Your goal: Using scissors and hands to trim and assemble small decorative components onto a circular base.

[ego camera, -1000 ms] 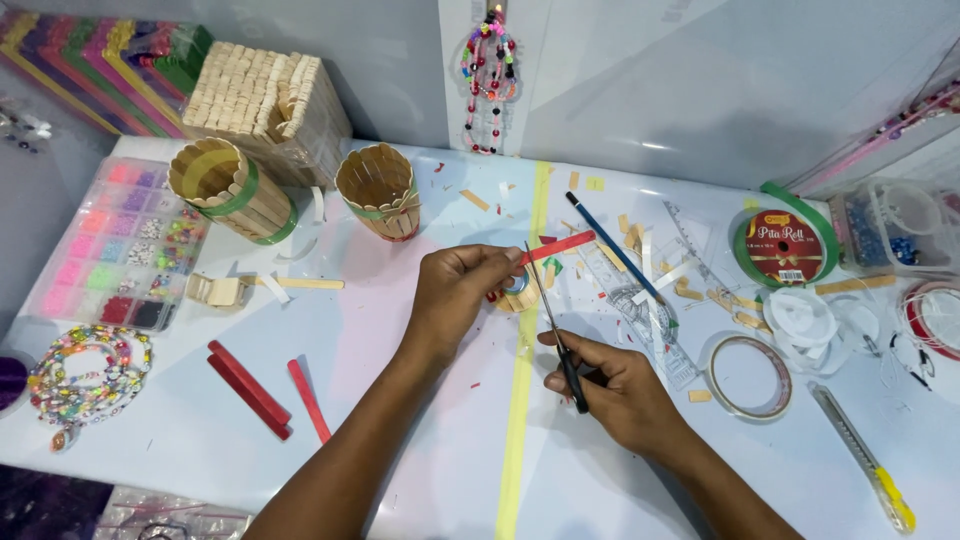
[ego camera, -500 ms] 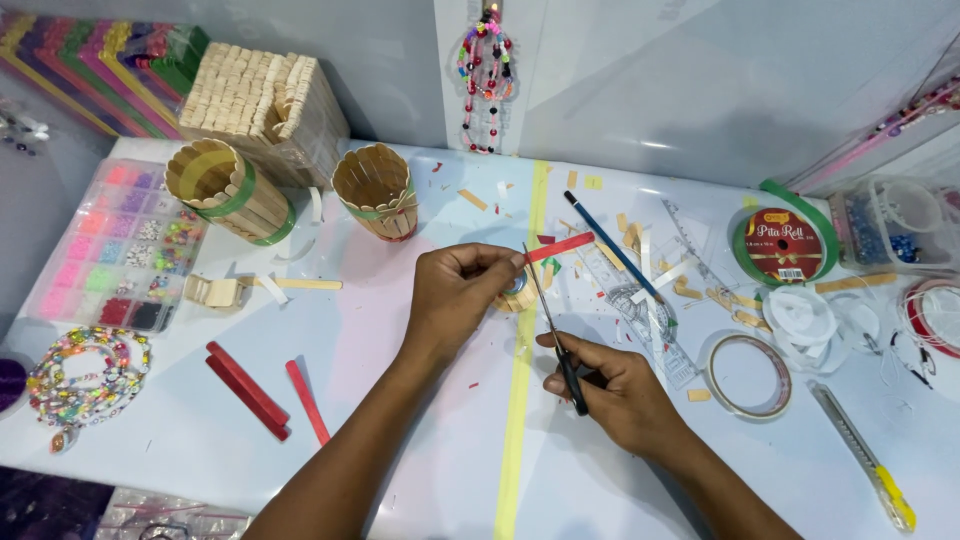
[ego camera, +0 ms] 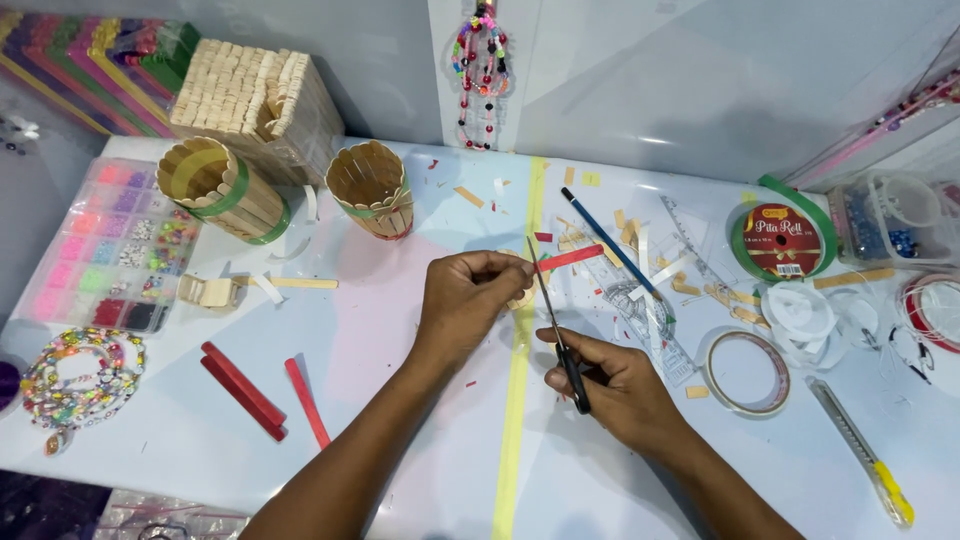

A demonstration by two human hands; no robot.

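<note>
My left hand (ego camera: 465, 300) pinches one end of a red craft stick (ego camera: 570, 258) over the middle of the white table. The stick points right, and its held end lies against the blades. My right hand (ego camera: 620, 385) grips black-handled scissors (ego camera: 558, 335), blades pointing up and away, close to the red stick. A small tape roll (ego camera: 521, 297) peeks out under my left fingers, mostly hidden.
Two round stick-built cups (ego camera: 372, 187) (ego camera: 215, 188) and a stick box (ego camera: 255, 95) stand at the back left beside a bead organiser (ego camera: 105, 245). Red sticks (ego camera: 245, 388) lie front left. A blue pencil (ego camera: 610, 248), green ribbon spool (ego camera: 782, 240), clear tape ring (ego camera: 745, 372) and utility knife (ego camera: 860, 450) sit right.
My left hand has curled lower over the small tape roll, hiding more of it, and the red stick has dipped slightly. The scissors hand has barely moved.
</note>
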